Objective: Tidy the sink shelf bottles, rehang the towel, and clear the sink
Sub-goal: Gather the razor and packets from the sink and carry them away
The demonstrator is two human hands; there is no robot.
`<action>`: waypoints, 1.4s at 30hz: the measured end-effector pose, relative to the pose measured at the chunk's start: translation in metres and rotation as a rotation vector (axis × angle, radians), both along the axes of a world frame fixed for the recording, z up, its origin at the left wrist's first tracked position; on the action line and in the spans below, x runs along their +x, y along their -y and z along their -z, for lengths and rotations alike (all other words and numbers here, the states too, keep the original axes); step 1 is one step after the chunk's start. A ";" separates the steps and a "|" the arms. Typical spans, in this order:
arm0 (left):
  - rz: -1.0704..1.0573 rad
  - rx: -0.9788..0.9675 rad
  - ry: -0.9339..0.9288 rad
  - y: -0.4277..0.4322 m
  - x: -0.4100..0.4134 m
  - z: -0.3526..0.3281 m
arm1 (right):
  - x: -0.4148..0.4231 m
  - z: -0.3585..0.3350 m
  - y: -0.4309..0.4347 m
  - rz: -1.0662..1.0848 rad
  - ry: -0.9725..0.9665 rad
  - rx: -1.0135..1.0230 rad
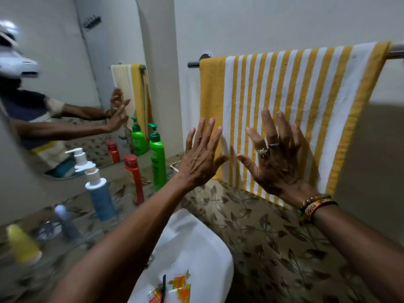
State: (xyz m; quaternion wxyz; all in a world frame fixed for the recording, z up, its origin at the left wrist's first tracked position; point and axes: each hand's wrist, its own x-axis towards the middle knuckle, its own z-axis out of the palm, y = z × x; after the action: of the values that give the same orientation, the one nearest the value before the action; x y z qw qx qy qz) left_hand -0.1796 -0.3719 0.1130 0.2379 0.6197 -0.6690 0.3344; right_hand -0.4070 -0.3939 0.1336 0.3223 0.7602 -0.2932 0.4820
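Two hands, left hand (201, 158) and right hand (277, 158), each grip spread flat and empty, smooth the towel (306, 88) over its rail (193, 64); wrappers (181, 285) in the sink (196, 237) likely come next.

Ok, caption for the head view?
Left hand and right hand flat on the striped towel over the rail; wrappers in the sink.

We see a dim, softly lit bathroom: a broad shadow darkens the wall (371, 149) at three o'clock, the yellow bottle (23, 243) at eight o'clock blurs, and wide-angle distortion bends the edges.
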 end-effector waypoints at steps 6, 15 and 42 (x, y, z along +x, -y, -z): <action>-0.158 -0.046 0.145 -0.037 -0.002 -0.020 | 0.026 -0.016 0.015 -0.153 0.011 0.062; -0.454 0.006 0.160 -0.117 0.026 -0.034 | 0.044 -0.016 0.026 -0.120 0.047 0.026; -1.090 0.020 -0.043 -0.385 0.012 -0.053 | 0.134 -0.048 -0.124 -0.603 -0.048 0.310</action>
State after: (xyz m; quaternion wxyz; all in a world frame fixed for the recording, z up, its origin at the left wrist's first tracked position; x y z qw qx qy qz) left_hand -0.1671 0.0131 0.1662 0.0379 0.8857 -0.2487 0.3902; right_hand -0.2730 -0.2703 0.1819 0.0528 0.8638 -0.1172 0.4872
